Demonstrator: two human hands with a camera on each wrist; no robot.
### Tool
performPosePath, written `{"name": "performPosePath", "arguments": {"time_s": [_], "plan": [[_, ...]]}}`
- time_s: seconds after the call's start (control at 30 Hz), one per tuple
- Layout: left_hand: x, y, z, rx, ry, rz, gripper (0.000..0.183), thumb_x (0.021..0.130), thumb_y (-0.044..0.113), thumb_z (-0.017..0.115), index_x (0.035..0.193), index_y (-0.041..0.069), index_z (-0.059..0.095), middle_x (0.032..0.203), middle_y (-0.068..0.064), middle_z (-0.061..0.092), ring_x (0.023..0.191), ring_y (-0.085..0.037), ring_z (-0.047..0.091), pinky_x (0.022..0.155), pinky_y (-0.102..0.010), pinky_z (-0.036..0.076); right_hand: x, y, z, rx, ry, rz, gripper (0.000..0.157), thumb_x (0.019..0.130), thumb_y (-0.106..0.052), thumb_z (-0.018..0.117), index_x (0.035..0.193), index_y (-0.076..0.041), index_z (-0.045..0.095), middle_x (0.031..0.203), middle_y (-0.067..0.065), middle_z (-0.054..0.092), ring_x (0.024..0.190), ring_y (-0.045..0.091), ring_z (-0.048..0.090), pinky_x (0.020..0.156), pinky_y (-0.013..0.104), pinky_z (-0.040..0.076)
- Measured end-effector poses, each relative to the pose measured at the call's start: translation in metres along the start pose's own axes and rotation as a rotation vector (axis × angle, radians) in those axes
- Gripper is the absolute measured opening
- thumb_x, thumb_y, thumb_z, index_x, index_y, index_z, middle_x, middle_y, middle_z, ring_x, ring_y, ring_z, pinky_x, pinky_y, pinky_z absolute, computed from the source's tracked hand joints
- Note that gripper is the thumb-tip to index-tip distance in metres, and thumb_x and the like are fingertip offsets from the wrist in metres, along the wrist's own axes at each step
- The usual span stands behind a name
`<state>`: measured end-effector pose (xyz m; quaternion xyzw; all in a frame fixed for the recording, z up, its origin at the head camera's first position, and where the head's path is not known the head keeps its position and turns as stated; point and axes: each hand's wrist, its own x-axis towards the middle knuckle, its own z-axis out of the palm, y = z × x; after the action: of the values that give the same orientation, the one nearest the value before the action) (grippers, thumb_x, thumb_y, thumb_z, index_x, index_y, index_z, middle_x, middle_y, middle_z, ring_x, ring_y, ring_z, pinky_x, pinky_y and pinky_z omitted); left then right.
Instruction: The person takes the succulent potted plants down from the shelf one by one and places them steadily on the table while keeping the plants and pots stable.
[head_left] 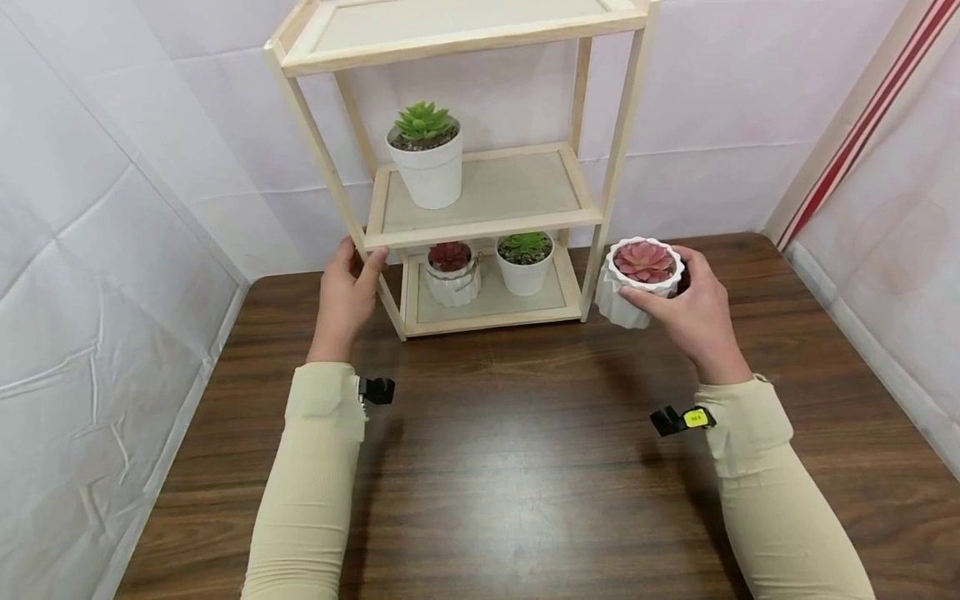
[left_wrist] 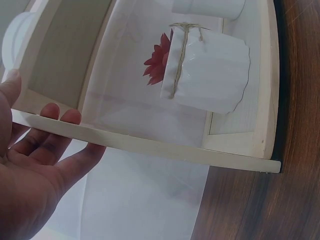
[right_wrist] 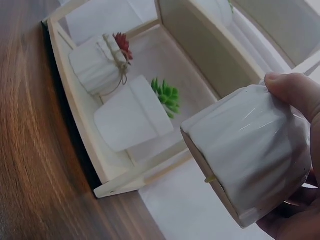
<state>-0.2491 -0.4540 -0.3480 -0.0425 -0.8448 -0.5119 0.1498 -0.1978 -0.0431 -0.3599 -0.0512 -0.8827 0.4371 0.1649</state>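
Note:
My right hand (head_left: 693, 312) grips a white ribbed pot (right_wrist: 250, 150) with a pink-red succulent (head_left: 643, 262), held in the air just right of the wooden shelf (head_left: 480, 229). Thumb at its near side, the other fingers wrap behind it. At the shelf's left front post, my left hand (head_left: 348, 296) holds the wood, the thumb in front and fingertips (left_wrist: 71, 116) curled round the post. On the middle tier stands a smooth white pot (head_left: 435, 175) with a green succulent. The bottom tier carries a twine-tied white pot (left_wrist: 215, 70) with a red succulent and another green one (right_wrist: 132, 117).
The shelf stands at the back of a brown wood-grain table (head_left: 495, 467). Behind it hangs a white cloth wall (head_left: 750, 108), with a red-striped strip (head_left: 862, 133) at the right corner. The upper tier (head_left: 465, 21) reaches the top of the head view.

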Motion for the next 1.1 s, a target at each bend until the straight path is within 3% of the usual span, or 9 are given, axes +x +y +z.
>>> {"name": "performPosePath", "arguments": {"time_s": [0.47,0.67,0.97,1.1], "plan": [[0.000,-0.001,0.000,-0.011,-0.002,0.003,0.057,0.085,0.058,0.047,0.132,0.027,0.042,0.101,-0.011,0.059,0.090,-0.018,0.056,0.078,-0.034,0.048,0.012,0.019,0.009,-0.009,0.040,0.002,0.088,0.062,-0.052,0.078,0.131,-0.011,0.041,0.124,0.010,0.052,0.111,0.022,0.049,0.091,0.042,0.039],[0.001,-0.001,0.001,-0.005,0.002,0.003,0.058,0.085,0.058,0.046,0.132,0.026,0.042,0.104,-0.015,0.059,0.091,-0.017,0.056,0.078,-0.035,0.047,0.019,0.026,0.013,-0.016,0.047,0.011,0.091,0.061,-0.054,0.078,0.131,-0.009,0.041,0.125,0.010,0.051,0.112,0.023,0.048,0.093,0.042,0.039],[0.001,0.001,0.000,-0.015,0.008,-0.001,0.056,0.085,0.057,0.047,0.130,0.026,0.044,0.099,-0.006,0.058,0.091,-0.017,0.057,0.079,-0.033,0.047,0.028,0.035,0.019,-0.015,0.047,0.045,0.096,0.059,-0.058,0.076,0.133,-0.010,0.039,0.128,0.011,0.049,0.115,0.025,0.046,0.095,0.043,0.038],[0.001,0.000,0.000,-0.014,0.006,-0.011,0.056,0.084,0.058,0.048,0.130,0.027,0.044,0.100,-0.010,0.059,0.090,-0.017,0.056,0.077,-0.033,0.047,0.029,0.040,0.023,0.004,0.037,0.070,0.097,0.059,-0.058,0.077,0.134,-0.010,0.037,0.129,0.011,0.049,0.116,0.024,0.046,0.095,0.042,0.038]]}}
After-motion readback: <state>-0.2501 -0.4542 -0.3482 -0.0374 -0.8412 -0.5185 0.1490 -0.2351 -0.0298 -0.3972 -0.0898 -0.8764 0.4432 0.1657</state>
